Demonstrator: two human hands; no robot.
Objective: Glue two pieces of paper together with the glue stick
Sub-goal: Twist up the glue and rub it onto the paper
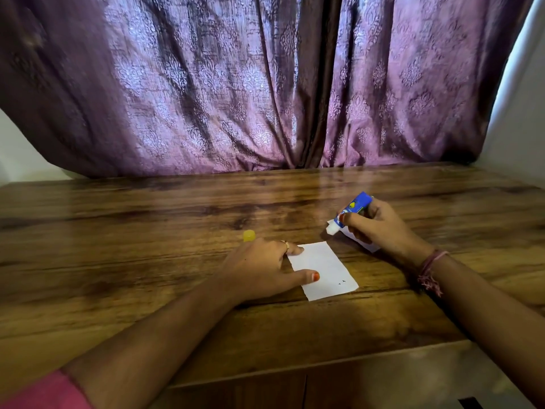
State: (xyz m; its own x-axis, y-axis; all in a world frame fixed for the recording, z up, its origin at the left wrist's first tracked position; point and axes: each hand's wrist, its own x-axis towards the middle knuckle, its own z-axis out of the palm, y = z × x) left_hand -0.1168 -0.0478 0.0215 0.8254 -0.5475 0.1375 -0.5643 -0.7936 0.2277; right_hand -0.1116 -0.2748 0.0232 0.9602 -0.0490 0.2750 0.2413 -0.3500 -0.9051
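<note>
A small white piece of paper [324, 270] lies flat on the wooden table [177, 219]. My left hand [262, 270] rests on its left edge, with thumb and a fingertip pressing it down. My right hand [380, 225] holds a blue glue stick [352, 212] tilted, its white uncapped tip pointing down-left just above the table, beyond the paper's far right corner. A second white paper [364, 243] lies partly hidden under my right hand. A yellow cap [248, 235] stands on the table just behind my left hand.
A purple patterned curtain [265, 84] hangs behind the table's far edge. The table's near edge [295, 370] runs below my forearms. A white wall [519, 128] stands at the right.
</note>
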